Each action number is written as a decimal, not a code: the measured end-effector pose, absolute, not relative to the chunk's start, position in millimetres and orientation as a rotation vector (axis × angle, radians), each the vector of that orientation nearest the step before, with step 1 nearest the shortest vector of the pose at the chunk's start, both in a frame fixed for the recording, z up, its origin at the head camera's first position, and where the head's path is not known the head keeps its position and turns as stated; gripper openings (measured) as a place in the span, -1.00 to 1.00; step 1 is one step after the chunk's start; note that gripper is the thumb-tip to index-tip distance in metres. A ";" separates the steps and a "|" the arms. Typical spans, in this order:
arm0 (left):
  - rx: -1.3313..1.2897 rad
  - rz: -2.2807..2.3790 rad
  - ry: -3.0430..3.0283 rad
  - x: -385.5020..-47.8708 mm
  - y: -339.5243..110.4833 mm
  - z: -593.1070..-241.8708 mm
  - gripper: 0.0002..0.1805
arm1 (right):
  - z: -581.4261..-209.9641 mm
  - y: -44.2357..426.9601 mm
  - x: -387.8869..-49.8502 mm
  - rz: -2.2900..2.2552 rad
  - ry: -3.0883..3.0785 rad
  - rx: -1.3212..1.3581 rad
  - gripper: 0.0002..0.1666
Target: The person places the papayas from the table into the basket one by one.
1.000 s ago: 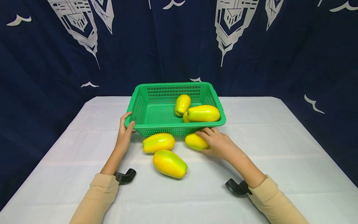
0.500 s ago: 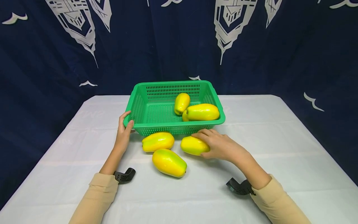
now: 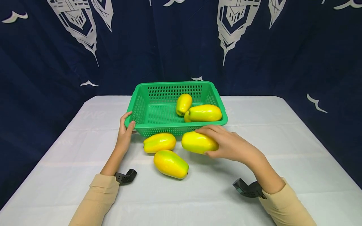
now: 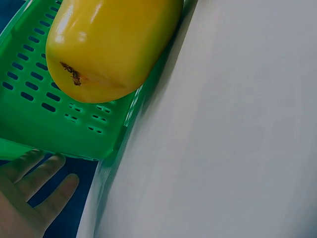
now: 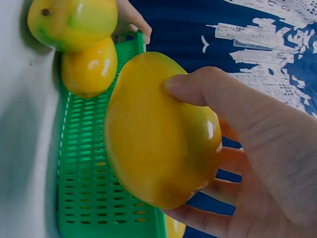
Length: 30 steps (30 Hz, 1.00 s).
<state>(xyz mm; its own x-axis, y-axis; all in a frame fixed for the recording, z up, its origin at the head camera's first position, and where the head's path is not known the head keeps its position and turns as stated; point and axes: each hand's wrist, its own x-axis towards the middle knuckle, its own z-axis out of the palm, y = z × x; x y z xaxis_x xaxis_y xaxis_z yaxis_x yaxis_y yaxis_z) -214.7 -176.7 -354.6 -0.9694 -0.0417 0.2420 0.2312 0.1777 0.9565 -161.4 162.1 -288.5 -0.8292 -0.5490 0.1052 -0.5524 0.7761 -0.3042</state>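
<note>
My right hand (image 3: 230, 144) holds a yellow-green papaya (image 3: 198, 142) in front of the green plastic basket (image 3: 175, 126). Its thumb lies on one side of the fruit and the fingers wrap the other, plain in the right wrist view. My left hand (image 3: 124, 133) grips the basket's front left corner, thumb over the rim. Several papayas lie inside the basket at the right: one upright-looking papaya (image 3: 184, 104), a long papaya (image 3: 205, 113) and another partly hidden under it. Two more rest on the table, a papaya (image 3: 160, 142) against the basket's front and a papaya (image 3: 171, 164) nearer me.
A white cloth covers the table (image 3: 282, 150). Behind it hangs a dark blue curtain (image 3: 164, 47) with white printed shapes. Black wrist cameras are strapped to both forearms, the right camera (image 3: 249, 188) hanging low over the cloth.
My right hand has taken the papaya from the table beside the basket's front, drawn it slightly out and lifted it. The left hand and basket stay put.
</note>
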 end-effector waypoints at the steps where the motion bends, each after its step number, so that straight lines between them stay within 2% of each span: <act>1: -0.188 -1.882 -2.235 -214.8 -176.6 -354.3 -0.46 | -287.3 163.1 -161.1 0.506 -2.942 0.910 -0.24; 12: -0.207 -1.877 -2.244 -214.6 -176.2 -354.5 -0.45 | -276.3 176.1 -161.2 0.477 -2.897 0.836 -0.29; 30: -0.179 -1.876 -2.249 -214.9 -176.1 -353.5 -0.47 | -280.4 187.8 -176.2 0.441 -2.772 0.803 -0.25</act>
<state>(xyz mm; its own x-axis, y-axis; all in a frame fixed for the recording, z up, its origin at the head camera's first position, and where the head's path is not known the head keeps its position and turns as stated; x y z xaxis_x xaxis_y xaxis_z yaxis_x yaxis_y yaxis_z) -214.9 -176.1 -353.5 -0.9711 -0.0390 0.2353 0.2245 0.1835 0.9570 -176.2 187.8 -280.4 -0.8259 -0.4829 0.2912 -0.5493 0.8054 -0.2225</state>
